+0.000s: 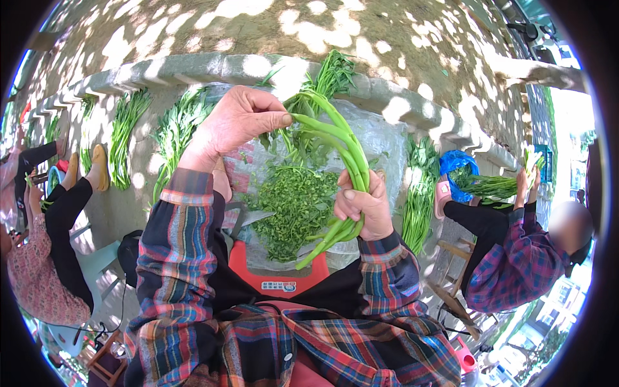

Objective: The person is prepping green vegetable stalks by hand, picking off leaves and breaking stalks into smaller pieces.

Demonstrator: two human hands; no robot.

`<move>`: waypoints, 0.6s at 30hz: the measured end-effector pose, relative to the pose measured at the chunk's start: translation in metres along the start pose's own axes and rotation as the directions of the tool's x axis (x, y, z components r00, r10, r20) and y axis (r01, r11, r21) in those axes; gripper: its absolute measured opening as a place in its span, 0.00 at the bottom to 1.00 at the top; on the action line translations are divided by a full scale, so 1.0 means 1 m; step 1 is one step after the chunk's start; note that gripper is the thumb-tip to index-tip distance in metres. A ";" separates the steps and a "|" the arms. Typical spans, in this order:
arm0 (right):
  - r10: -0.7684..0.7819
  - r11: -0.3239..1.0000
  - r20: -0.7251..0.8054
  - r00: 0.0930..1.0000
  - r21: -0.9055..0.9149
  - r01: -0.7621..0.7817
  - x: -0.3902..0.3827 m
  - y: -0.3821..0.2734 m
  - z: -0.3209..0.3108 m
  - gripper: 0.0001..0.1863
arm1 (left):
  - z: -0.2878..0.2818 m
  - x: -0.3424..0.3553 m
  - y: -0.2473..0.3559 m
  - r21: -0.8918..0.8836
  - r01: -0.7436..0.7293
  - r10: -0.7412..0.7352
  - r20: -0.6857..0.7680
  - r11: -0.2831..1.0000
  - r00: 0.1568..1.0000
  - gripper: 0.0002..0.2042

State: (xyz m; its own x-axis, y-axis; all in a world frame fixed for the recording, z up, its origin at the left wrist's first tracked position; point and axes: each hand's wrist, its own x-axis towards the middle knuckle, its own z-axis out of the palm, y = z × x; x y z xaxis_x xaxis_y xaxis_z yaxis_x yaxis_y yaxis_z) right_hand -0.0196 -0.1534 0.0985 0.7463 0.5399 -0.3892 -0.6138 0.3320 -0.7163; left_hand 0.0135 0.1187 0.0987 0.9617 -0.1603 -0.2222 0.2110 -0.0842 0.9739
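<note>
My right hand (363, 205) is closed round a bundle of long, thick green vegetable stalks (351, 145). The bundle bends over toward the left at its top, while the lower stalk ends stick out below my fist. At the bent end, my left hand (248, 116) pinches one green stalk between thumb and forefinger. Beneath both hands, a heap of small torn green leaves (293, 203) lies on a plastic sheet (380, 132). Some leaves hang from the bundle's far end, partly hidden behind my left hand.
A red plastic stool (277, 277) stands between my legs. Bunches of greens lie left (129, 129) and right (419, 193), and a stone curb (245, 68) runs behind. One person (516, 258) sits at right beside a blue bag (458, 164); others sit at left.
</note>
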 end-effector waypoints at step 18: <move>-0.070 0.924 0.061 0.996 0.380 0.042 0.009 -0.002 -0.006 0.10 | 0.100 0.020 -0.048 0.326 -0.014 0.008 0.020 0.945 1.000 0.19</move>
State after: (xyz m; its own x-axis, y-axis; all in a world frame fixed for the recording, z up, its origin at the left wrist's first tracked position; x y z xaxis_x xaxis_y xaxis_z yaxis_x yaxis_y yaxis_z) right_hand -0.0099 -0.1537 0.0927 0.7703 0.5617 -0.3019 -0.6339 0.6230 -0.4582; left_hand 0.0053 0.0215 0.0427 0.9598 -0.1802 -0.2152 0.1290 -0.3978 0.9084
